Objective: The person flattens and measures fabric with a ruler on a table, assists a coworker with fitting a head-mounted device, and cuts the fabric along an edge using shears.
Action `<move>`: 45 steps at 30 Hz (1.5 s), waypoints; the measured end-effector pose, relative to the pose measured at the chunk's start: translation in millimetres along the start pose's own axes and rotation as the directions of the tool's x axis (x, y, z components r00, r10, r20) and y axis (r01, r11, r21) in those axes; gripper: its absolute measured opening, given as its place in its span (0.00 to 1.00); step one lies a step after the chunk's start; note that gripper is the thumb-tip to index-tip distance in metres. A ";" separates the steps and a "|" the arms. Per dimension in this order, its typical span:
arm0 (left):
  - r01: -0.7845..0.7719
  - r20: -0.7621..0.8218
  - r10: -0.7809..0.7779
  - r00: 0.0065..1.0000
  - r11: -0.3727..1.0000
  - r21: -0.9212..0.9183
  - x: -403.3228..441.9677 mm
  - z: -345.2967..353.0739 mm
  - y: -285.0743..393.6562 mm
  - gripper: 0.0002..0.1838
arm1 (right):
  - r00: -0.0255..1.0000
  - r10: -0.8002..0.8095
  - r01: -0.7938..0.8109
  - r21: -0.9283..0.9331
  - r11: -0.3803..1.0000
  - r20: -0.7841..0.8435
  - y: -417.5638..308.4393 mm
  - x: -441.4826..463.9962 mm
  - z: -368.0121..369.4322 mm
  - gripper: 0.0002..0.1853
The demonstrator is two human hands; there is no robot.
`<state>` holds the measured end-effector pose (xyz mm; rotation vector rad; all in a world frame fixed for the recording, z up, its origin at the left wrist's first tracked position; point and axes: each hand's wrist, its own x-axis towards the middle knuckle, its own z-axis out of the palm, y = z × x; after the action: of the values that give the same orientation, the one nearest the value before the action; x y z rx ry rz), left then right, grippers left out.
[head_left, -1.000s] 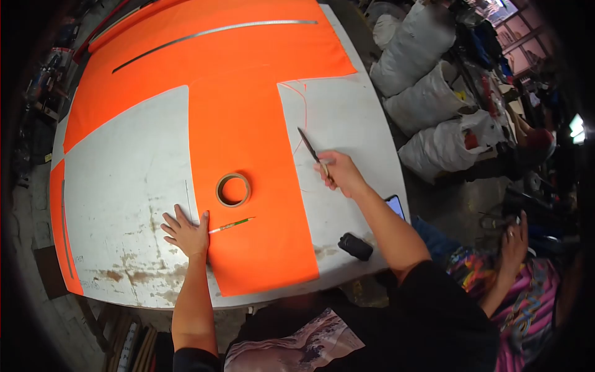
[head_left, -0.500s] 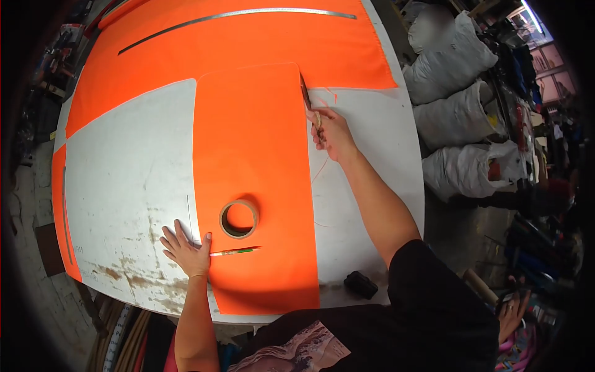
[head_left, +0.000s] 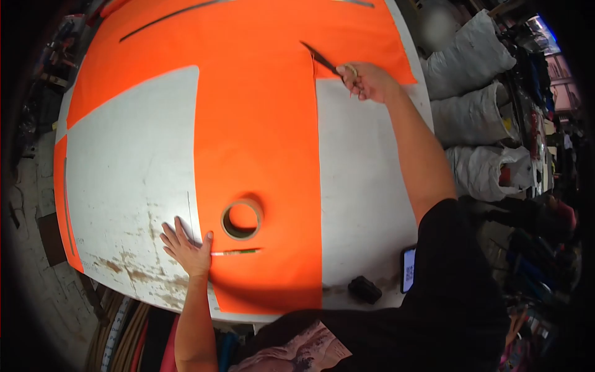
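My right hand (head_left: 370, 82) grips a pair of scissors (head_left: 321, 60) by the handles. The dark blades point up and left over the orange fabric (head_left: 260, 142), near the upper right corner of its narrow strip. Whether they touch the cloth I cannot tell. My left hand (head_left: 188, 251) lies flat with fingers spread on the white table (head_left: 130, 186), its thumb at the strip's left edge. Beside that thumb a pencil (head_left: 238, 252) rests on the fabric. A roll of brown tape (head_left: 240, 237) sits just above the pencil.
A long metal ruler (head_left: 164, 23) lies across the fabric at the far side. Near my body are a small black object (head_left: 364, 289) and a phone (head_left: 408, 270) with a lit screen. Several white sacks (head_left: 469, 115) stand beyond the table's right edge.
My right hand has moved up and right with the scissors, whose blades now show above the cloth. My left hand stays in place. A phone has come into sight by my right sleeve.
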<state>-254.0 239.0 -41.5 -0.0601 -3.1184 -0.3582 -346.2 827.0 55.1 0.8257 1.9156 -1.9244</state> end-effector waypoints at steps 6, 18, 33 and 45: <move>-0.013 -0.029 0.013 0.999 1.000 0.002 -0.3 -1.2 0.9 0.53 | 0.997 -0.038 0.026 -0.176 0.984 -0.065 25.2 -54.1 13.1 0.14; 0.008 0.010 -0.008 1.000 1.000 0.020 5.5 -0.9 1.3 0.50 | 0.966 -0.258 0.235 0.423 0.875 -0.004 146.8 -310.5 137.6 0.21; -0.139 -0.176 -0.011 0.984 0.566 -0.813 -1.7 -24.0 -51.9 0.39 | 0.955 0.073 -0.138 -0.211 0.968 -0.287 406.5 -589.7 383.9 0.21; -0.319 0.127 0.824 0.552 0.349 -0.881 -371.1 -37.0 -69.4 0.29 | 0.610 0.707 -0.685 0.211 0.697 -0.357 802.2 -784.9 504.2 0.22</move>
<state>114.0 149.1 -23.6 -1.5816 -2.6716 -1.9337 650.7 138.8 -159.8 1.8046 1.3654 -1.3622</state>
